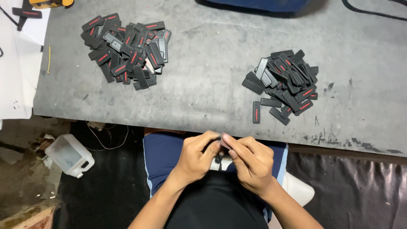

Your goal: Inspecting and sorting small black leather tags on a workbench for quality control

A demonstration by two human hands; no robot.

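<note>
My left hand (196,156) and my right hand (251,162) meet over my lap, just below the table's front edge. Both pinch one small black rectangular tag (218,148), mostly hidden by the fingers. On the grey table (203,72) lie two heaps of the same flat black tags, some with a red stripe: a pile at the right (284,82) and a larger pile at the far left (127,48). One tag (256,112) lies alone next to the right pile.
A white sheet (17,63) covers the table's left end, with a yellow tool (51,3) at the top. A translucent plastic jug (70,154) lies on the floor at the left. A black cable (373,10) runs across the far right corner.
</note>
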